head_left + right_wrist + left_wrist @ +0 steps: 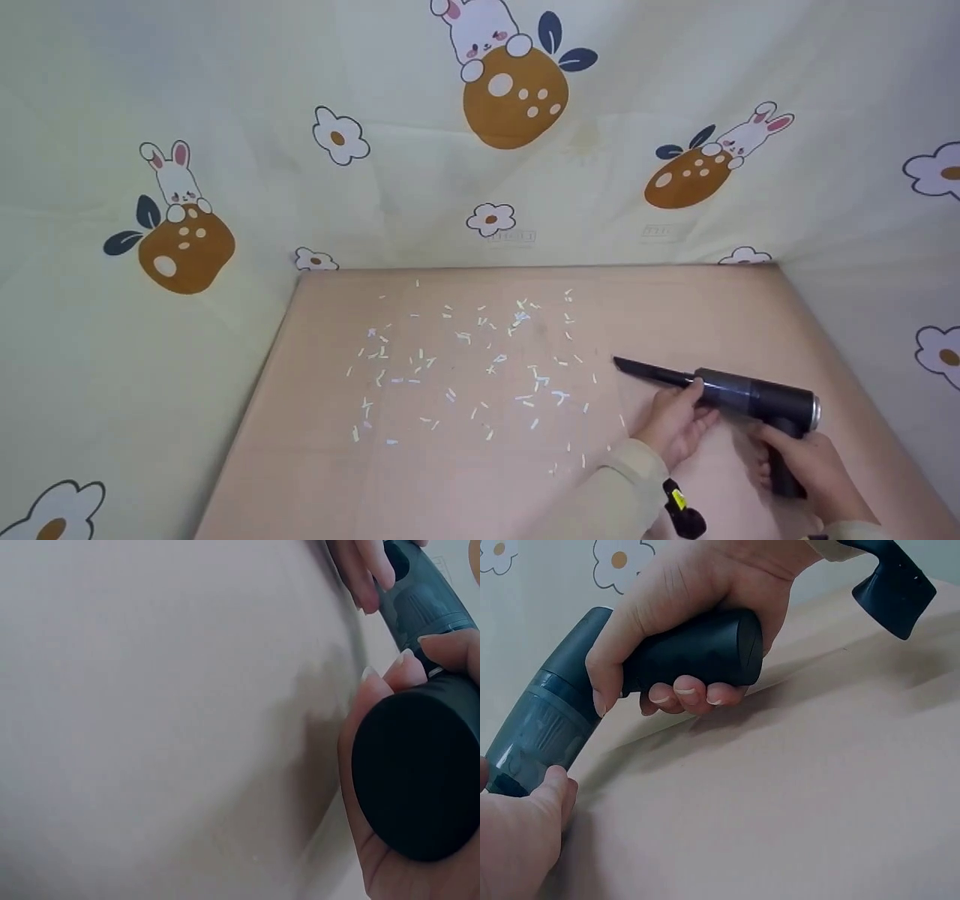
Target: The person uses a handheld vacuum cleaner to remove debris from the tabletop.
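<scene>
Gripping the black handheld vacuum (757, 398) by its handle (785, 476) with the right hand (814, 466), pinching its barrel (727, 391) with the left hand (675, 424), holding it over the right side of the tabletop (300, 487); pointing its nozzle (649, 370) toward scattered pale scraps (541, 381), facing a rabbit-print backdrop (420, 210), hiding some near tabletop behind the left sleeve (619, 487).

On three sides of the pinkish-beige bench (300, 480), I see pale cream fabric walls (405, 195), printed with rabbits (484, 30) hugging brown fruits (510, 112) and white, brown-centred flowers (341, 136).
</scene>
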Available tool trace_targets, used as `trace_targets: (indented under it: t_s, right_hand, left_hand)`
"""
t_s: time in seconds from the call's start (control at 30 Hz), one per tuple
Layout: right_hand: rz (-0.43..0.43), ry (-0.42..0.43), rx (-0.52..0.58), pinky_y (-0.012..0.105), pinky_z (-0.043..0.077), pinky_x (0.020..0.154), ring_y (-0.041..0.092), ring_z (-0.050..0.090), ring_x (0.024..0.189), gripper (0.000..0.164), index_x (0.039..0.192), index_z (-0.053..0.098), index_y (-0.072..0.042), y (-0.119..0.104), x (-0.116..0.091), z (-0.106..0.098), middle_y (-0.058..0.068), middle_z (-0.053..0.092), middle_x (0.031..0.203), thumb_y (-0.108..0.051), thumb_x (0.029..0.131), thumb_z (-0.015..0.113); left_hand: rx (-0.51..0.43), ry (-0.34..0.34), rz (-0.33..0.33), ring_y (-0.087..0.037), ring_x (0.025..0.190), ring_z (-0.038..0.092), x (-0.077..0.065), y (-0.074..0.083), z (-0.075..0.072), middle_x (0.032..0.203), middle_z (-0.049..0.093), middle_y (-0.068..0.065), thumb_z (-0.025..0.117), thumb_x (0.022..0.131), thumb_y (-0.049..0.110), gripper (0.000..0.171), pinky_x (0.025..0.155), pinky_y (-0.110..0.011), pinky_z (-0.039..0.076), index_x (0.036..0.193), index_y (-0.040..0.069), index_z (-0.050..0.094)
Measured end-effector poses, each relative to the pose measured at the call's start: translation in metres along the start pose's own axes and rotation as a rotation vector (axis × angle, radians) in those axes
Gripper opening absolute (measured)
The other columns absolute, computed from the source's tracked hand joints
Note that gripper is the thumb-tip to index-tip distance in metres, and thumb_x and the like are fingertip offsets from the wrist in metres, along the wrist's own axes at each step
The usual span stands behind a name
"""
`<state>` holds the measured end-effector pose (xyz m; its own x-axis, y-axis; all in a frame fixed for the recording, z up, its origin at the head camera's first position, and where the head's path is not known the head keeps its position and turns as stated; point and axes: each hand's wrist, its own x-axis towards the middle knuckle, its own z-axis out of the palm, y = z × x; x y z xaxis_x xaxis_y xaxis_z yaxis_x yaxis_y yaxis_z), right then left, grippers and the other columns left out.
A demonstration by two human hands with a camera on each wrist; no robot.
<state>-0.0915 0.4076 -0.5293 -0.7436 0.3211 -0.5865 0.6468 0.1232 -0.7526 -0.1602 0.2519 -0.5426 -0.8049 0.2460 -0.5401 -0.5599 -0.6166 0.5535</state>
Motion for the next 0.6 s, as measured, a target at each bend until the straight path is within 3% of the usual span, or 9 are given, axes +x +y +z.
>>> trace_targets:
  t_s: [0.37,0.6]
  right_hand:
    - [-0.006,-0.011,-0.053,0.034,0.062,0.064,0.016,0.063,0.065,0.039,0.107,0.053,0.002,0.003,-0.001,-0.007,0.002,0.063,0.071,-0.033,0.094,0.066]
    - [-0.027,-0.025,-0.069,0.033,0.060,0.062,0.016,0.061,0.064,0.030,0.095,0.059,-0.003,0.003,-0.004,-0.004,0.001,0.063,0.070,-0.031,0.093,0.067]
  left_hand:
    - [-0.020,-0.027,-0.003,-0.031,0.109,0.065,-0.005,-0.004,-0.004,0.116,0.063,-0.022,0.064,0.099,0.009,0.050,0.104,-0.050,0.054,0.134,-0.017,0.042]
    - [-0.011,-0.028,-0.004,-0.027,0.106,0.062,-0.011,-0.002,-0.008,0.112,0.060,-0.019,0.064,0.099,0.011,0.049,0.100,-0.042,0.057,0.135,-0.016,0.043]
